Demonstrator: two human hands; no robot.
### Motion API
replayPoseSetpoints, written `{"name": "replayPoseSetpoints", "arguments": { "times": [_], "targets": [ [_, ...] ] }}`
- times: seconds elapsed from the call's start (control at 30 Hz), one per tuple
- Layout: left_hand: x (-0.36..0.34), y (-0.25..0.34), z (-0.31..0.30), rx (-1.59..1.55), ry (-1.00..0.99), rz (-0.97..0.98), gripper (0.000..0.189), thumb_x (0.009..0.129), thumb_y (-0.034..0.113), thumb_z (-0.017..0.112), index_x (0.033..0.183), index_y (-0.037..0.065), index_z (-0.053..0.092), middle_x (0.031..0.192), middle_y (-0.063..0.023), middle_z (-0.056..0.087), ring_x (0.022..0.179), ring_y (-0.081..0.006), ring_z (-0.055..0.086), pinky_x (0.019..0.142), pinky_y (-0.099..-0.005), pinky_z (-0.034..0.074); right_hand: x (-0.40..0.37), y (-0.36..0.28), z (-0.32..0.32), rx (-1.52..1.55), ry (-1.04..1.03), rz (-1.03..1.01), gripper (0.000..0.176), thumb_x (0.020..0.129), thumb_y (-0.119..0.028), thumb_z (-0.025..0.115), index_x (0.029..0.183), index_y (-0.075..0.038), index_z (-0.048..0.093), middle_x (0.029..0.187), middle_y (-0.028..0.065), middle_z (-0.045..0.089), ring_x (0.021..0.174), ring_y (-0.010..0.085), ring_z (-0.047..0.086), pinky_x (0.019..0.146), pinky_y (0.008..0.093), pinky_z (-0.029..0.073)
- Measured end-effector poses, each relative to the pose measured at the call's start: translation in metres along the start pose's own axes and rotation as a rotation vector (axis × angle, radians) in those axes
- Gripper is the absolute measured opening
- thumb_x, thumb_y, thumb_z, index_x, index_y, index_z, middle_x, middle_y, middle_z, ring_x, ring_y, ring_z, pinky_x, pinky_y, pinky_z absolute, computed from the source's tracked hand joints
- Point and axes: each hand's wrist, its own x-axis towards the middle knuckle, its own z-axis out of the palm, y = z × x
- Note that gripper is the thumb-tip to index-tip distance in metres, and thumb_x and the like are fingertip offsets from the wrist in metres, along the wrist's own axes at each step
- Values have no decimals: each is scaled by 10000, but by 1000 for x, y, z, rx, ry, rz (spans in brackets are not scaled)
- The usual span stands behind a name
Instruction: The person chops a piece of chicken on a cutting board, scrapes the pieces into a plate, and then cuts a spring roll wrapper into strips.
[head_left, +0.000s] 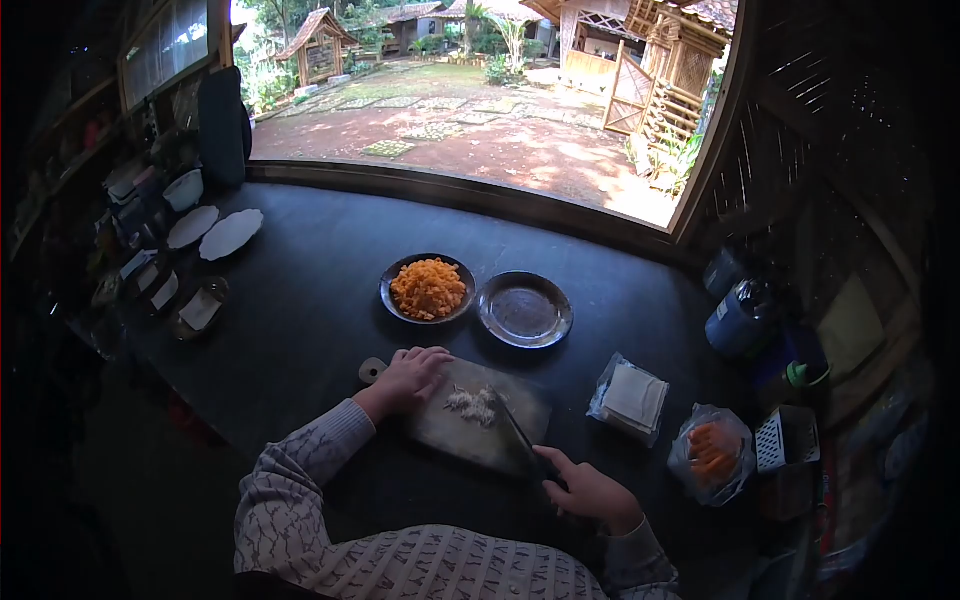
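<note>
On the dark table lies a cutting board [455,440] with a round holed handle at its left end. Finely chopped white pieces [470,404], too small to name, form a small heap on it. My left hand [408,380] rests over the board's upper left part, fingers stretched out and holding nothing. My right hand [585,488] is closed around the handle of a knife [515,430]. The knife's blade slants up and left over the board, its tip beside the white pieces. Beyond the board are a plate of diced orange food [428,288] and a bare dark plate [525,309].
To the right lie a pack of square white sheets [632,398], a plastic bag of orange pieces [712,455] and a white perforated basket [788,440]. A dark jar [738,318] stands behind them. White plates [232,234] sit far left, below the window ledge [450,200].
</note>
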Motion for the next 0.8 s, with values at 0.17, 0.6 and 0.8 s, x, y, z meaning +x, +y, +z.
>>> {"name": "replayPoseSetpoints", "arguments": {
  "times": [0.17, 0.6, 0.8],
  "targets": [
    [-4, -6, 0, -46, -11, 107, 371, 922, 172, 545, 1289, 144, 493, 1374, -55, 503, 1258, -280, 468, 1055, -460, 310, 9, 13, 9, 80, -5, -116, 583, 927, -174, 514, 1463, -105, 295, 625, 135, 625, 506, 256, 626, 558, 369, 526],
    [7, 18, -5, -267, 141, 396, 246, 847, 141, 699, 1086, 159, 648, 1130, -18, 626, 1093, -222, 574, 963, -391, 396, 19, 8, 13, -92, 353, -375, 363, 926, -172, 602, 1274, -108, 524, 652, 219, 604, 614, 390, 630, 564, 435, 482],
    [5, 12, 0, -248, 159, 425, 157, 849, 127, 700, 1001, 155, 668, 996, -2, 634, 1001, -208, 600, 894, -360, 423, 25, 11, 9, -156, 329, -382, 378, 929, -191, 603, 1298, -155, 530, 645, 224, 591, 593, 399, 605, 552, 434, 472]
  ]
}}
